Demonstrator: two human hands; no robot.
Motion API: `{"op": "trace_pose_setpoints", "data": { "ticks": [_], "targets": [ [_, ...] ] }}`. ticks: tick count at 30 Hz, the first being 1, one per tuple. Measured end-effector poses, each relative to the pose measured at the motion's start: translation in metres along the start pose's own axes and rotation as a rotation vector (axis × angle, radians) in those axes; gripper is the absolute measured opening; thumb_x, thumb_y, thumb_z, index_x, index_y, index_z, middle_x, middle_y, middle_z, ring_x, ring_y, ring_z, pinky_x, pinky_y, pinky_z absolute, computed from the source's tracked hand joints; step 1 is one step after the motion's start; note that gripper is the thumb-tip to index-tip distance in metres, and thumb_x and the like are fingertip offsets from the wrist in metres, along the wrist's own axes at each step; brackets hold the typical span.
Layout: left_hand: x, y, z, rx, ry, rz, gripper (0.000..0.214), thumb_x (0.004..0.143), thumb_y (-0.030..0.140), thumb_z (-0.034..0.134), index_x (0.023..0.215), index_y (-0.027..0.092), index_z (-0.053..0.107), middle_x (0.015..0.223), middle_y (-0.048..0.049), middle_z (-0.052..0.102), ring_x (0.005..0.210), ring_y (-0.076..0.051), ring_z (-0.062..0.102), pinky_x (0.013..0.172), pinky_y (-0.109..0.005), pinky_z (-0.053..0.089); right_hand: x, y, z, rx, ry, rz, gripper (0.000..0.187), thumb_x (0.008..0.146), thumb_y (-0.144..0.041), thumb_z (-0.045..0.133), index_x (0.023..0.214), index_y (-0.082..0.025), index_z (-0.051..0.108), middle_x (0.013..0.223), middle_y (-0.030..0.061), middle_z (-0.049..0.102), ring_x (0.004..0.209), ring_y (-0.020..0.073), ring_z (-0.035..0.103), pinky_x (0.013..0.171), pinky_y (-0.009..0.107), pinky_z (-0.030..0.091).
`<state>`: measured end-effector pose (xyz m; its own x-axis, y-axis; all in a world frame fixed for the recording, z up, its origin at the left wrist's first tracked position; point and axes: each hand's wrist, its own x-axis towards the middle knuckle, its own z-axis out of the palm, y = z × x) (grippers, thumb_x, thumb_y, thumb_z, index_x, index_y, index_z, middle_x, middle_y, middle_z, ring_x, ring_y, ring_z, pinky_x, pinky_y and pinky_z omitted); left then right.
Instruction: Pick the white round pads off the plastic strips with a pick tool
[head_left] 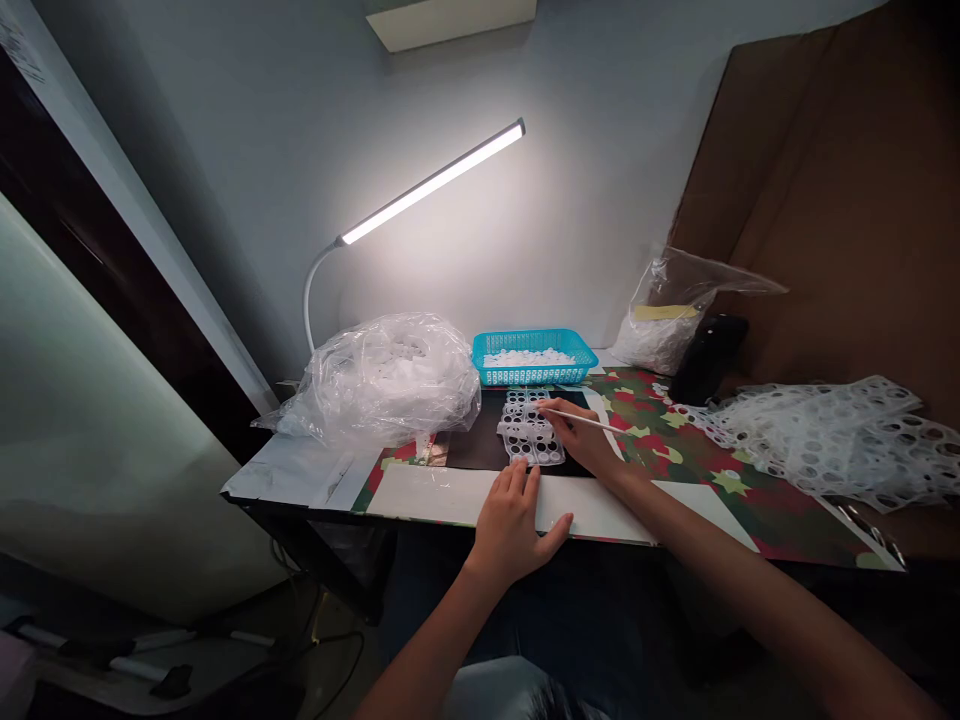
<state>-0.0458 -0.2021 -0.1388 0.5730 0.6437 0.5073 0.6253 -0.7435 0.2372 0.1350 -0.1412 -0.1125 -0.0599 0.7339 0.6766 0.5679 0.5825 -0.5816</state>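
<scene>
A clear plastic sheet with rows of round holes (pixel 531 447) lies on a black mat (pixel 472 440) on the table. My left hand (pixel 512 515) rests flat at the sheet's near edge, its fingertips touching it and the thumb spread to the right. Over the right side of the sheet, my right hand (pixel 581 435) grips a thin pale stick (pixel 585 418), whose tip points left across the holes. Part of the sheet is covered by the right fingers. Whether the stick's tip touches the sheet, I cannot tell.
Behind the sheet stands a blue basket (pixel 536 376) of small white pieces. A big clear bag (pixel 382 385) sits left, under a lit lamp (pixel 435 185). Perforated sheets (pixel 847 440) pile up right, near a black object (pixel 709 358) and a bag of white pieces (pixel 660 335).
</scene>
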Motion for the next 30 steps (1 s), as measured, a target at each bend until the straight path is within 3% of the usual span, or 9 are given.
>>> {"op": "trace_pose_setpoints", "data": {
  "ticks": [4, 6, 14, 21, 30],
  "targets": [
    [-0.003, 0.001, -0.002, -0.006, 0.044, 0.018, 0.059, 0.084, 0.049, 0.049, 0.128, 0.01, 0.046, 0.133, -0.0175, 0.046, 0.125, -0.031, 0.042, 0.104, -0.046, 0.037, -0.008, -0.012, -0.003, 0.12, -0.322, 0.031, 0.031, 0.09, -0.045, 0.046, 0.093, -0.021, 0.066, 0.099, 0.0073, 0.07, 0.089, 0.0222, 0.065, 0.074, 0.033, 0.052],
    [-0.005, 0.0, -0.004, -0.02, 0.052, 0.029, 0.056, 0.083, 0.047, 0.05, 0.127, 0.011, 0.047, 0.131, -0.0167, 0.048, 0.122, -0.03, 0.044, 0.103, -0.045, 0.039, -0.012, -0.013, -0.002, 0.138, -0.39, 0.028, 0.032, 0.09, -0.045, 0.046, 0.093, -0.02, 0.066, 0.101, 0.0078, 0.07, 0.09, 0.022, 0.065, 0.077, 0.033, 0.052],
    [-0.014, -0.01, -0.012, 0.009, -0.003, 0.057, 0.06, 0.083, 0.055, 0.048, 0.125, 0.012, 0.048, 0.132, -0.0169, 0.048, 0.123, -0.031, 0.044, 0.105, -0.049, 0.036, -0.016, -0.001, 0.006, 0.051, -0.466, -0.063, 0.029, 0.092, -0.036, 0.044, 0.098, -0.02, 0.068, 0.105, 0.0075, 0.069, 0.098, 0.0212, 0.063, 0.086, 0.035, 0.049],
    [-0.014, -0.008, -0.011, 0.004, 0.001, 0.053, 0.067, 0.08, 0.061, 0.049, 0.124, 0.01, 0.048, 0.131, -0.0177, 0.05, 0.122, -0.032, 0.045, 0.106, -0.049, 0.036, -0.017, -0.011, 0.003, 0.114, -0.495, -0.032, 0.025, 0.09, -0.036, 0.049, 0.094, -0.02, 0.068, 0.101, 0.0082, 0.07, 0.094, 0.0211, 0.064, 0.078, 0.032, 0.05],
    [-0.011, -0.005, -0.014, 0.006, -0.017, 0.036, 0.071, 0.076, 0.063, 0.054, 0.124, 0.011, 0.047, 0.128, -0.0186, 0.05, 0.12, -0.032, 0.047, 0.103, -0.049, 0.038, -0.017, -0.01, 0.004, 0.095, -0.488, -0.036, 0.026, 0.089, -0.038, 0.05, 0.096, -0.021, 0.068, 0.103, 0.0093, 0.07, 0.097, 0.0231, 0.064, 0.082, 0.036, 0.049]
  ]
}}
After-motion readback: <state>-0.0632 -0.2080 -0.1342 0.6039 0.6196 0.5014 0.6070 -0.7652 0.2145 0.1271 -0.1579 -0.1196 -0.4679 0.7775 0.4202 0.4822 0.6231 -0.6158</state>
